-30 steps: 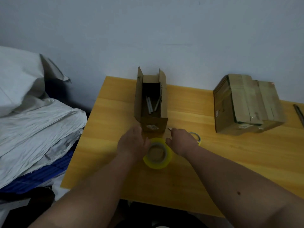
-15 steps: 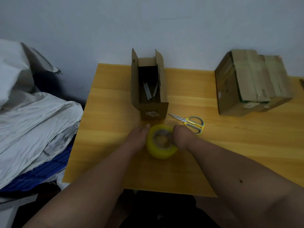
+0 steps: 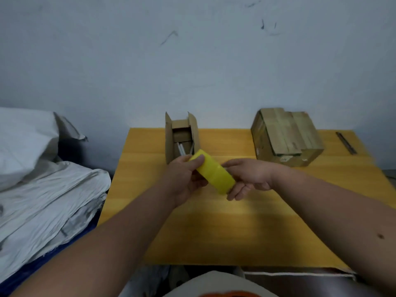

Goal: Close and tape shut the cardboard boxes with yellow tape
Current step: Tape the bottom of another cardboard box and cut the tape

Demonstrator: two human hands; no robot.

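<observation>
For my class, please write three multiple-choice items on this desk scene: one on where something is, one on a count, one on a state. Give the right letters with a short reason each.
1. Where is the yellow tape roll?
A. lying on the table
B. held in the air between both hands
C. inside the open box

2. How many cardboard boxes are on the table?
A. one
B. two
C. four

3. In what state is the narrow box near the wall?
A. flaps up, open
B. taped shut
C. crushed flat

Answers
1. B: the left hand and right hand grip the roll at its two ends, above the table.
2. B: only the narrow box and the taped box stand there.
3. A: its side flaps stand upright and pale sticks show inside.
</observation>
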